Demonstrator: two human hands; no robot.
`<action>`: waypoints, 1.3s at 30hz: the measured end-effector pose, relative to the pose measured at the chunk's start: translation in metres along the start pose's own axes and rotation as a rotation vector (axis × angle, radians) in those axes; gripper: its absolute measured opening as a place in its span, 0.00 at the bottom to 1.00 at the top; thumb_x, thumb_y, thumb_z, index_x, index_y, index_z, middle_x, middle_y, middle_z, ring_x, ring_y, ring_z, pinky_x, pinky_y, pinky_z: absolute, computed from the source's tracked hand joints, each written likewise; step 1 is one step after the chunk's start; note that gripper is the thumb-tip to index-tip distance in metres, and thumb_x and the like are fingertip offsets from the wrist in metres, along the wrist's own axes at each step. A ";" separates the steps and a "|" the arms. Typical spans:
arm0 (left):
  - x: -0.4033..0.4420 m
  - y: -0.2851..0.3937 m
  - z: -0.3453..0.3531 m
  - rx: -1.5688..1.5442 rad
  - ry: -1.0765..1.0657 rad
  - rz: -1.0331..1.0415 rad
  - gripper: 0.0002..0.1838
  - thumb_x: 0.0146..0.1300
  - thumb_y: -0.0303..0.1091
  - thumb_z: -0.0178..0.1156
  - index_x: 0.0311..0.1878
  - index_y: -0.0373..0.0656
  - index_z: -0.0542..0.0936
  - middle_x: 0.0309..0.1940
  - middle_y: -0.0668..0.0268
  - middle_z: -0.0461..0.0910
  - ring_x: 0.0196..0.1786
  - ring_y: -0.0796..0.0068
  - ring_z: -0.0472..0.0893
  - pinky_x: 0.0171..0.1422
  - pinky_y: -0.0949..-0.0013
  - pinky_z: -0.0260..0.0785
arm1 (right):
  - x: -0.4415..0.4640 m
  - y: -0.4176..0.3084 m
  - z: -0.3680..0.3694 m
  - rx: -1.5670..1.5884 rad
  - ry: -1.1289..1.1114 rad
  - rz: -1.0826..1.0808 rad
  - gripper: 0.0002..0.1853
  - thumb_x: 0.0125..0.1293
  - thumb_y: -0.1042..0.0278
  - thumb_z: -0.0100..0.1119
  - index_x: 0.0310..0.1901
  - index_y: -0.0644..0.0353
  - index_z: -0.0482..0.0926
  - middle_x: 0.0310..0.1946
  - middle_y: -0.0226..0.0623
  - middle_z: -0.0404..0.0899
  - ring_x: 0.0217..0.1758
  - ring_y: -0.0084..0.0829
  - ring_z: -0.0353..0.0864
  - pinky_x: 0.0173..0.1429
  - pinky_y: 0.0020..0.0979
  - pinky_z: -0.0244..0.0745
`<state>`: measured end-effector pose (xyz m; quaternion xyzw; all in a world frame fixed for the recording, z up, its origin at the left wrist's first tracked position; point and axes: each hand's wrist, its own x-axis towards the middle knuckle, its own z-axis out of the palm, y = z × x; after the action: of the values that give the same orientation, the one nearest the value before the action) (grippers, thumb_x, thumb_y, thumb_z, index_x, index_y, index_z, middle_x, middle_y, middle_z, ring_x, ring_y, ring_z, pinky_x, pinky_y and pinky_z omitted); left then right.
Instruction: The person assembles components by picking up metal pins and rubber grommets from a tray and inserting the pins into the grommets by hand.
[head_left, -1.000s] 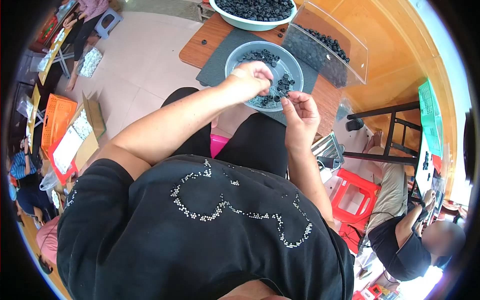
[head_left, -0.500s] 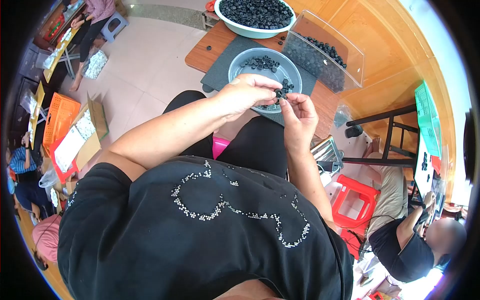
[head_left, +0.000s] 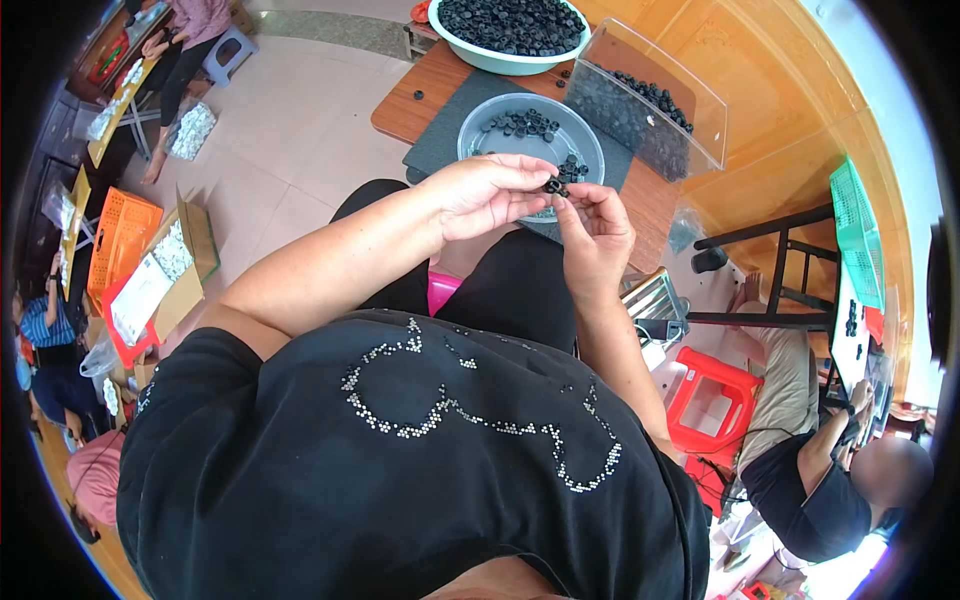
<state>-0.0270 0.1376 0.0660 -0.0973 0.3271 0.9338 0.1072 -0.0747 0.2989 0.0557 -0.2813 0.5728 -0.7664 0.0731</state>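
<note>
Over the near rim of a grey basin (head_left: 472, 130), my left hand (head_left: 485, 195) reaches in from the left, its thumb and forefinger closed on a small black round part (head_left: 555, 187). My right hand (head_left: 598, 232) pinches the same part from the right, so the fingertips of both hands nearly touch. Fine details of the part are too small to tell. More black parts (head_left: 528, 124) lie in the basin, along with some clear, greenish small pieces partly hidden under my hands. The basin stands on a dark mat (head_left: 440, 140).
A pale green bowl (head_left: 500, 64) heaped with black parts is at the back of the wooden table (head_left: 400, 110). Right of it stands a clear bin (head_left: 705, 120) with more. A red stool (head_left: 712, 400) and a seated person (head_left: 810, 490) are at right; cartons and other people, left.
My left hand has moved from inside the basin to my right hand, and both now hold a black part together. In the last half second, its fingers have shifted slightly around the part.
</note>
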 end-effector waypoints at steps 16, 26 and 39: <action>0.000 -0.006 0.007 0.045 0.057 0.036 0.16 0.63 0.30 0.57 0.52 0.33 0.72 0.43 0.61 0.76 0.46 0.76 0.77 0.56 0.75 0.71 | 0.002 0.008 -0.001 -0.365 0.066 -0.188 0.10 0.51 0.84 0.63 0.36 0.66 0.77 0.30 0.35 0.76 0.31 0.21 0.76 0.34 0.20 0.71; -0.008 -0.006 0.021 0.121 0.057 0.136 0.15 0.63 0.27 0.56 0.52 0.32 0.74 0.43 0.60 0.77 0.45 0.77 0.78 0.54 0.77 0.73 | 0.003 -0.004 -0.001 -0.532 0.071 -0.409 0.10 0.50 0.83 0.65 0.35 0.65 0.78 0.32 0.38 0.77 0.30 0.24 0.76 0.33 0.21 0.71; -0.007 -0.005 0.023 0.107 0.052 0.115 0.14 0.64 0.28 0.56 0.52 0.34 0.75 0.42 0.63 0.77 0.44 0.79 0.78 0.53 0.78 0.73 | 0.002 -0.006 0.001 -0.515 0.093 -0.455 0.11 0.48 0.87 0.63 0.34 0.65 0.75 0.34 0.41 0.78 0.33 0.27 0.78 0.35 0.23 0.73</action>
<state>-0.0218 0.1551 0.0821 -0.0966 0.3843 0.9168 0.0497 -0.0751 0.2992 0.0617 -0.3757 0.6728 -0.6054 -0.1994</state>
